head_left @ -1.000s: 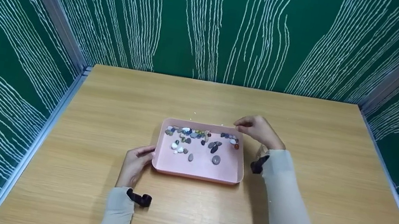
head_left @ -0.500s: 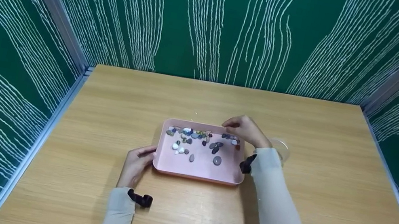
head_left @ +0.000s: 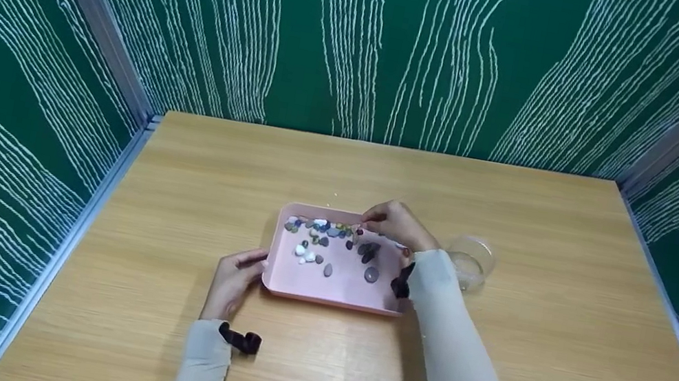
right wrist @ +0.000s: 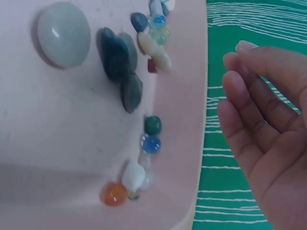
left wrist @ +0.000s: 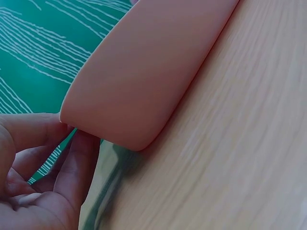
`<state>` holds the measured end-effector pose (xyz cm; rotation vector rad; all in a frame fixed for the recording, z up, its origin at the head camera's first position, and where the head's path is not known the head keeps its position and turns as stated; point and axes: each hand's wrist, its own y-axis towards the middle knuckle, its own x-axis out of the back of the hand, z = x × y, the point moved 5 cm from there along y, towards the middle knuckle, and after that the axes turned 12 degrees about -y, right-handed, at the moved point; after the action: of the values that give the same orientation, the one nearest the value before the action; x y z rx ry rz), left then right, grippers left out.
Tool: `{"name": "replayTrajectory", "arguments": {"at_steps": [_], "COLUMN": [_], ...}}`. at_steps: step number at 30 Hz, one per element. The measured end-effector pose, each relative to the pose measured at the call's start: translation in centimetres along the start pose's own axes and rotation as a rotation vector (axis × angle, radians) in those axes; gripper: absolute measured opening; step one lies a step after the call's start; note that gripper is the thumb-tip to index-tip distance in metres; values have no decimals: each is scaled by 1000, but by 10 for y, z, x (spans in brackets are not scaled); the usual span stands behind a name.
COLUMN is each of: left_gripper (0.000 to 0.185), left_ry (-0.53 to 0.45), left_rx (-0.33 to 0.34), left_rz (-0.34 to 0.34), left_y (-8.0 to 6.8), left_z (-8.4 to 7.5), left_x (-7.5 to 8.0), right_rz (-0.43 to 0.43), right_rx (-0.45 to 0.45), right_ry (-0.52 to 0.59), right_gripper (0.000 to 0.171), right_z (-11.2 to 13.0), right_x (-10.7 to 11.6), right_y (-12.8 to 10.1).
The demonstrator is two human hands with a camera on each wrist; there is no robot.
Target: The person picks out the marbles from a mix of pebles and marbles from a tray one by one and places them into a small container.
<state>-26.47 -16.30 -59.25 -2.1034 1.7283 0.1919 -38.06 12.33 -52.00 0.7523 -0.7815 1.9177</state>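
A shallow pink tray [head_left: 301,287] holds several stones and glassy beads, most of them along its far wall. At its near left side my left hand [head_left: 231,280] pinches the rim; the left wrist view shows thumb and fingers at the tray's corner [left wrist: 120,86]. My right hand [head_left: 401,226] is over the far right part of the tray, thumb and index tips together. Whether something small is between them cannot be seen. Below it in the right wrist view lie a large pale pebble [right wrist: 64,36], dark pebbles [right wrist: 115,57], an orange stone [right wrist: 114,194] and a white one [right wrist: 134,175].
A round clear container [head_left: 470,262] stands on the wooden table [head_left: 555,312], right of the tray and close to my right forearm. Tiny white bits [head_left: 332,199] lie behind the tray. Green panels with white lines [head_left: 330,42] enclose the table's back and sides.
My right hand has moved left from the tray's far right corner and slightly nearer, over the stones. The clear container has come into view behind the forearm. My left hand stays on the rim.
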Motion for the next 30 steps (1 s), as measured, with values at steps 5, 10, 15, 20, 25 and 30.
{"name": "replayTrajectory", "arguments": {"at_steps": [5, 10, 15, 20, 25, 30], "left_gripper": [35, 36, 37, 37, 36, 36], "left_ry": [6, 4, -6, -20, -32, -31], "left_rx": [7, 3, 1, -5, -12, -11], "left_rz": [-14, -11, -6, 22, 28, 17], "left_y": [1, 2, 1, 1, 1, 1], "left_z": [1, 0, 0, 0, 0, 0], "left_x": [0, 0, 0, 0, 0, -1], "right_rz": [22, 20, 6, 16, 48, 73], "right_rx": [-9, -11, -46, -24, -2, -23], "right_ry": [12, -50, -148, -152, -110, -114], "right_gripper": [21, 21, 20, 20, 25, 24], "right_z": [3, 8, 10, 11, 13, 13], "right_x": [-8, -13, -17, -22, -29, -34], "right_y": [5, 9, 15, 17, 18, 19]}}
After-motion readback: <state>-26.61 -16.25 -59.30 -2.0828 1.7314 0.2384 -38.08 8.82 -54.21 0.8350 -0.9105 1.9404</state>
